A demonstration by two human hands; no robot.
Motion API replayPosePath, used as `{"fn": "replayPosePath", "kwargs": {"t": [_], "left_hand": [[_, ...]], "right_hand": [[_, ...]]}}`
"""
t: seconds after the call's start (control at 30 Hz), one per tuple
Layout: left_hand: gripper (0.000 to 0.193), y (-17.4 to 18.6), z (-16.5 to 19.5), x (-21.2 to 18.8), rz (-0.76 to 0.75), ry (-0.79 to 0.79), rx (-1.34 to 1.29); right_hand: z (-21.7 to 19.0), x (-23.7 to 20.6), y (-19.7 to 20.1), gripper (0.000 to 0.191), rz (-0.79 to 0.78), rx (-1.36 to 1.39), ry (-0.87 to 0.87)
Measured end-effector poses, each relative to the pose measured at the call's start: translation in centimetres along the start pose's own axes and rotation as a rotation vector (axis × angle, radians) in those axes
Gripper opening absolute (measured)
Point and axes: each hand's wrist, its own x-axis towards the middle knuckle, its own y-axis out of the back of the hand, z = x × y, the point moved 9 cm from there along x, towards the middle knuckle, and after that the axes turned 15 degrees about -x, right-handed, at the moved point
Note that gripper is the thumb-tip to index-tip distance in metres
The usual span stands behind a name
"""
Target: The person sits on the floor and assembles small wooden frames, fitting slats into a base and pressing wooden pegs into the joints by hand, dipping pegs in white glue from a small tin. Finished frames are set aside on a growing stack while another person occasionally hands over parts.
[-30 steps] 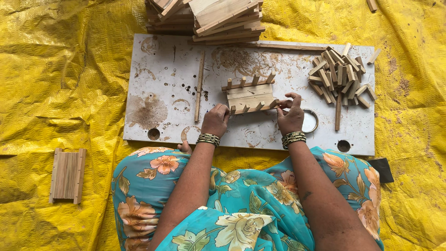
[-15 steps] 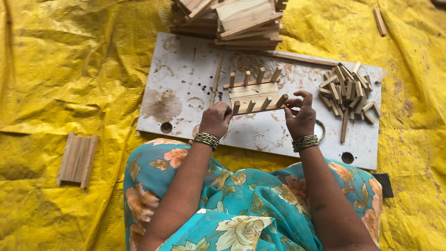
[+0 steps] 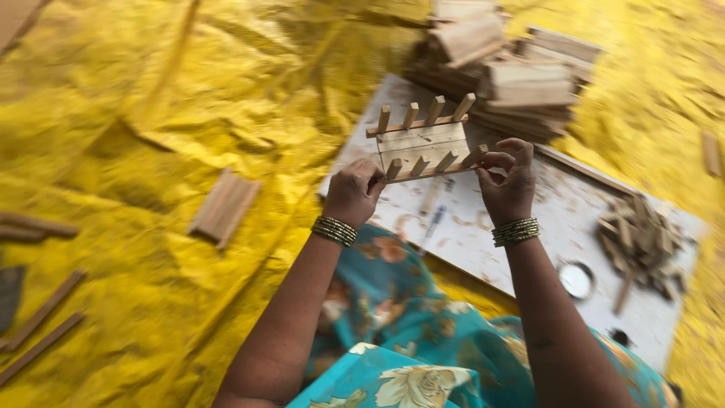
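Left hand (image 3: 353, 193) and right hand (image 3: 507, 185) both clamped on the small wooden rack (image 3: 424, 143), now lifted clear of the white board (image 3: 521, 227) (a second ago lying flat on it), so free for turning or checking. Beyond: stacked wood pieces (image 3: 506, 72); right, heap of pegs (image 3: 640, 238), round tin (image 3: 576, 279); left, slat panel (image 3: 224, 206) on yellow tarp (image 3: 136, 136). Nothing in the way.

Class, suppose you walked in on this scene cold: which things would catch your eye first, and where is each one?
First the bright yellow tarp that covers the ground all around. At the centre, the left hand and right hand, each with green bangles, hold up a small wooden rack with slanted pegs, above a stained white board. A stack of wooden pieces rises behind it, and a pile of small sticks lies on the board to the right.
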Motion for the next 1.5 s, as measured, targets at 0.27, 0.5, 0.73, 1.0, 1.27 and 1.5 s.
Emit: {"fn": "replayPosePath", "kwargs": {"t": [0.27,0.5,0.73,1.0,1.27,1.5], "left_hand": [[0.010,12.8,-17.5,1.8,0.158,0.185,0.117],[0.010,20.9,-35.6,6.0,0.177,0.304,0.215],[0.011,26.8,-48.2,13.6,0.145,0.301,0.319],[0.012,26.2,-56.6,16.9,0.099,0.452,0.341],[0.016,25.6,-61.3,18.8,0.068,0.539,0.380],[0.013,25.6,-63.4,18.5,0.070,0.541,0.391]], "right_hand": [[-3.7,11.0,-23.4,0.052,-0.171,0.093,0.081],[-5.2,18.8,-43.2,0.052,-0.258,0.107,0.087],[-8.8,27.5,-56.0,0.051,-0.285,0.111,0.065],[-5.7,31.2,-62.6,0.050,-0.282,0.028,0.014],[-2.7,33.1,-66.9,0.050,-0.327,-0.045,-0.029],[-2.2,33.3,-68.2,0.050,-0.371,-0.067,-0.057]]}}
